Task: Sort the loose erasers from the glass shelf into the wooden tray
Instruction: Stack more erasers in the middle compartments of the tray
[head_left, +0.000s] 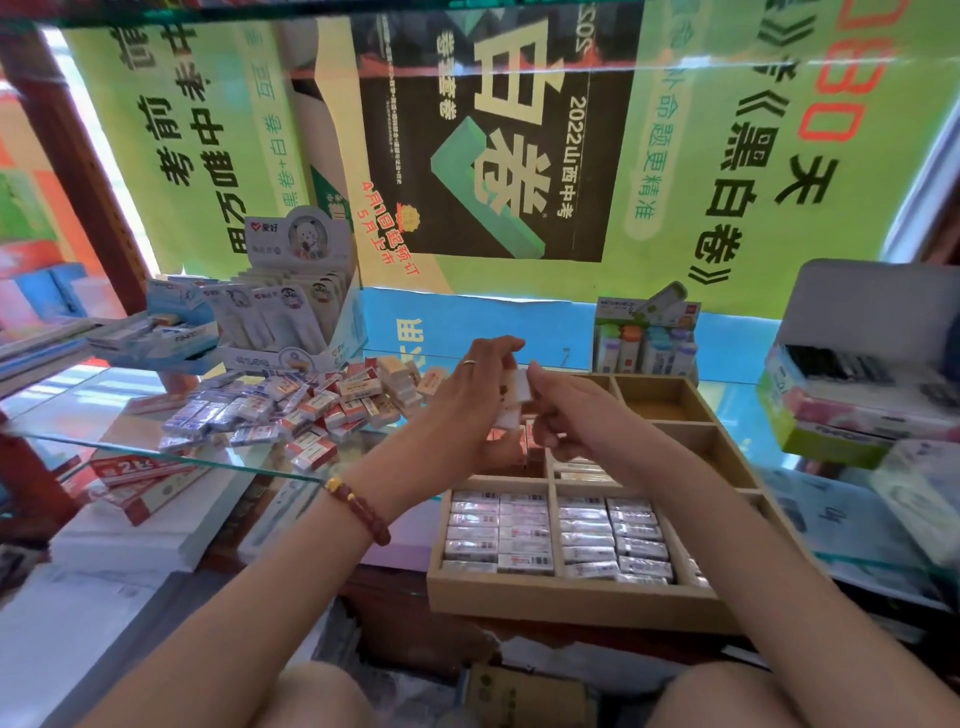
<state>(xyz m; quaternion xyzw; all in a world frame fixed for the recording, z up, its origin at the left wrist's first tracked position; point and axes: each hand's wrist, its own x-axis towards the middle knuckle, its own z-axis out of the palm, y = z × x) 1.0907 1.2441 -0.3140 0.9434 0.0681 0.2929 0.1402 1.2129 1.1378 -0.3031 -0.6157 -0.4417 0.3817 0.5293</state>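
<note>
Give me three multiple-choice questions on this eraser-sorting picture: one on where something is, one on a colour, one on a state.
1. Where does the pile of loose erasers lie relative to the wooden tray?
A) to its left
B) to its right
C) inside it

2. What colour are most beads of the bracelet on the left wrist?
A) blue
B) dark red
C) white

3. What state is the tray's back right compartment in?
A) full of erasers
B) covered by a lid
C) empty

Answers:
1 A: the pile sits on the glass shelf, left of the tray.
2 B: the beads are dark red, with a gold one among them.
3 C: its bare wooden floor shows.
</note>
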